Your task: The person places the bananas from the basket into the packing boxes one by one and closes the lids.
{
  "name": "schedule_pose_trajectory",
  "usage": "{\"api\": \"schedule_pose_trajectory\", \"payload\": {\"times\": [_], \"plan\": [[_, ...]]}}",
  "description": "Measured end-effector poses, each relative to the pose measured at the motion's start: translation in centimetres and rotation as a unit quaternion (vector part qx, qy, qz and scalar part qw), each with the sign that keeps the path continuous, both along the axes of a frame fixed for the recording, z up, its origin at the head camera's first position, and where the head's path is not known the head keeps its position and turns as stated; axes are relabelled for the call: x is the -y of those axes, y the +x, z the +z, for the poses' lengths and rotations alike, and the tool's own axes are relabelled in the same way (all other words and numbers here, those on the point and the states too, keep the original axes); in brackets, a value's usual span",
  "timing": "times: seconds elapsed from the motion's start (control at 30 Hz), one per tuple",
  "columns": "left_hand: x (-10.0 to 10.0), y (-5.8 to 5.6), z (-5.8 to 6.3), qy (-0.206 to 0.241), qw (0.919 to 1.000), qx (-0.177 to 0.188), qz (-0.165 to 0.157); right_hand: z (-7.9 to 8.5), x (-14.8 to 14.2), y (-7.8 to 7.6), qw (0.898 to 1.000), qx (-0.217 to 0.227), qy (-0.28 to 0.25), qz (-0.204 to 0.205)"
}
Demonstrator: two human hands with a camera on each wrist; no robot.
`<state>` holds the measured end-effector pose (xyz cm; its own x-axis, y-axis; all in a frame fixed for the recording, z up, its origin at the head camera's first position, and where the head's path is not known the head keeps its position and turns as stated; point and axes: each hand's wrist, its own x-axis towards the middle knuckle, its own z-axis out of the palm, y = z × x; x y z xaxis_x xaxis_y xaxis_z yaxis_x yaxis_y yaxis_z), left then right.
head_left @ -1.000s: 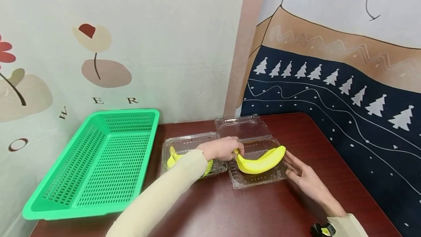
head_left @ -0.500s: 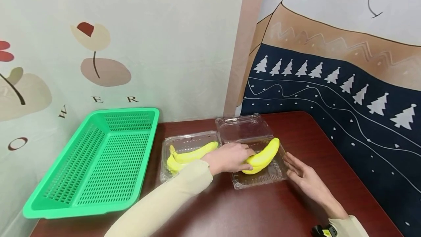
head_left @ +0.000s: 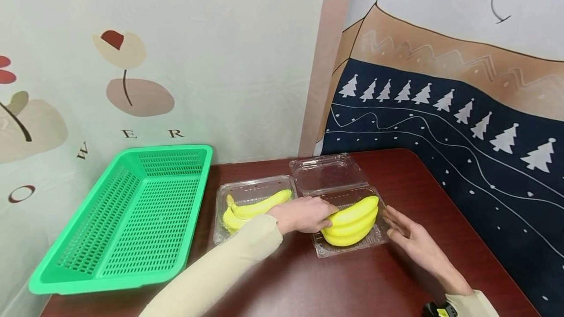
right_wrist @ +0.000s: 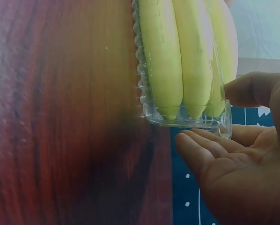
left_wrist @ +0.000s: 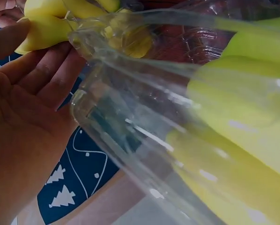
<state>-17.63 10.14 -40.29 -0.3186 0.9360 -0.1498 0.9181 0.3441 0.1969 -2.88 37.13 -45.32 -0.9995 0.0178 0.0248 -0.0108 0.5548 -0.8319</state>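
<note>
My left hand (head_left: pixel 304 214) pinches the stem end of a yellow banana bunch (head_left: pixel 352 221). In the left wrist view, the thumb lies over the stem end (left_wrist: pixel 44 33) and the fingers are under it. The bunch sits in the base of a clear plastic clamshell box (head_left: pixel 328 251), whose lid (head_left: pixel 328 170) is folded back toward the wall. My right hand (head_left: pixel 416 243) has its fingers extended against the right side of that box, as the right wrist view shows at the box's end (right_wrist: pixel 187 123). My left hand hides part of the bunch.
Left of that box, a second clear box (head_left: pixel 246 187) holds more bananas (head_left: pixel 260 205), partly covered by the left sleeve. A green perforated basket (head_left: pixel 200 199) stands at the left on the dark red table (head_left: pixel 317 283). Patterned cloths (head_left: pixel 246 62) hang behind.
The banana bunch has turned and lowered into the box, its several fingers now showing side by side. My left hand has shifted slightly; the right hand has stayed by the box's side.
</note>
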Motion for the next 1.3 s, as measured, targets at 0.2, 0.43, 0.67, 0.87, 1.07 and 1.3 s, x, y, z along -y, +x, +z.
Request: {"api": "schedule_pose_trajectory", "payload": {"times": [0.2,0.43,0.67,0.87,1.07,1.3], "plan": [[0.6,0.0,0.1,0.004,0.9994,0.019,0.028,0.5,-0.3,-0.7,1.0,0.014,0.011,0.001],[2.5,0.0,0.6,0.06,0.9946,0.046,0.071,1.9,-1.0,-2.2,0.997,0.012,0.07,-0.01],[4.4,-0.2,1.4,0.108,0.9836,0.05,0.135,3.5,-1.9,-4.3,0.995,0.012,0.101,-0.003],[5.7,0.1,1.6,0.156,0.9686,0.065,0.182,4.3,-2.5,-6.2,0.996,0.025,0.086,0.007],[7.2,0.6,1.7,0.206,0.9493,0.068,0.227,4.3,-2.9,-8.4,0.996,0.052,0.062,0.025],[8.4,1.1,1.4,0.236,0.9328,0.084,0.259,3.7,-3.4,-10.4,0.996,0.066,0.021,0.05]]}}
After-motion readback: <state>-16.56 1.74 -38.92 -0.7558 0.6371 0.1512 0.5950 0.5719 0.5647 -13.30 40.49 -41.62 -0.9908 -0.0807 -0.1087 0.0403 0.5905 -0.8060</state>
